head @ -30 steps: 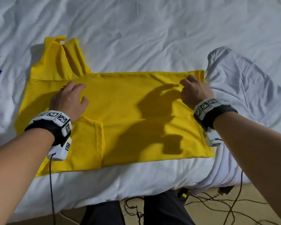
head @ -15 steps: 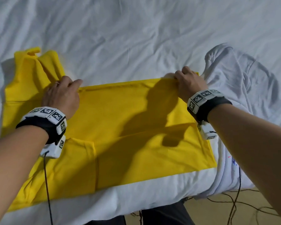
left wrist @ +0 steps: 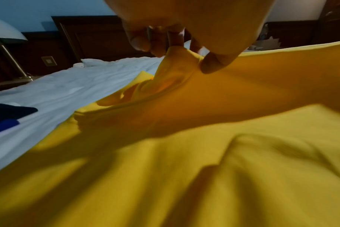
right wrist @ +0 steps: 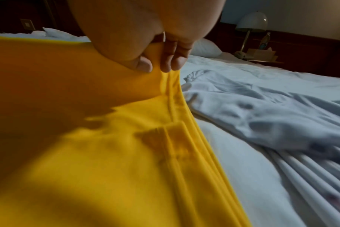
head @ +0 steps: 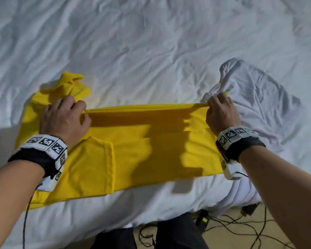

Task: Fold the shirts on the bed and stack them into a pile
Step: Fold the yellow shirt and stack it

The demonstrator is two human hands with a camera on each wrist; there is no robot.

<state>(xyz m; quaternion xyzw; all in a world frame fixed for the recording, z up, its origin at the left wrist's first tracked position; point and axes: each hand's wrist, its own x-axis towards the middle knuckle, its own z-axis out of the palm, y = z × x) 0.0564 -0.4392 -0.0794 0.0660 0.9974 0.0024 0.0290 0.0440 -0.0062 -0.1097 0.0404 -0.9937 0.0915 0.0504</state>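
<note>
- 2 hands hold the yellow shirt (head: 147, 141) by its far edge and lift that edge off the bed (head: 151, 51).
- Left hand (head: 65, 119) fingers (left wrist: 157, 46) pinch the cloth near the collar.
- Right hand (head: 221, 115) fingers (right wrist: 173, 61) pinch the other corner.
- Just beside it lies a crumpled white shirt (head: 258, 97).

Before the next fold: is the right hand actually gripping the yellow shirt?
Touching. The right wrist view shows the right hand pinching the yellow shirt, its edge bunched between thumb and fingers.
</note>
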